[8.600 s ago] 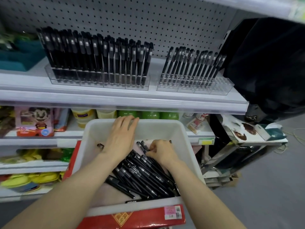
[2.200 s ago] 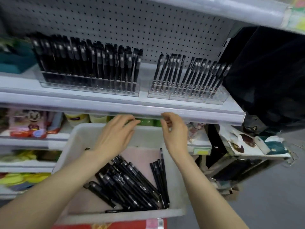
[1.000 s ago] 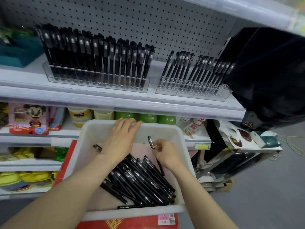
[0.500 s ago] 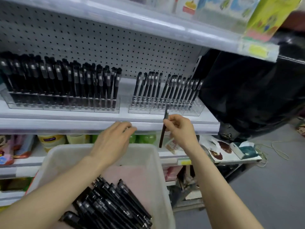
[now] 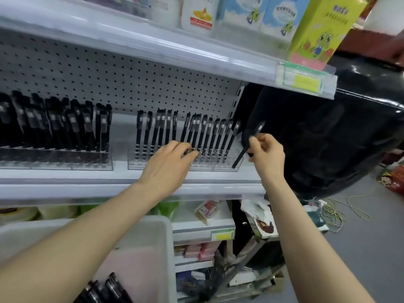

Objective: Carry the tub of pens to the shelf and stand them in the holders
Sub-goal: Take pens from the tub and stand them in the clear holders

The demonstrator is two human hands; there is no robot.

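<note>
Pen [image 5: 240, 157] pinched in right hand [image 5: 266, 152], tip at holder [image 5: 203, 168].

The right hand [image 5: 265, 154] pinches a slim black pen [image 5: 239, 157], tilted toward one o'clock, its tip at the three o'clock end of the clear plastic holder [image 5: 140, 165]. The left hand [image 5: 168, 165], fingers straight, touches the standing black pens [image 5: 205, 132]. A white plastic tub [image 5: 153, 221] sits at seven o'clock.

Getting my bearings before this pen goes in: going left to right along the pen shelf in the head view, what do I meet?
Full left holder → left hand → pen → right hand pinching it → glossy black sheet.
</note>
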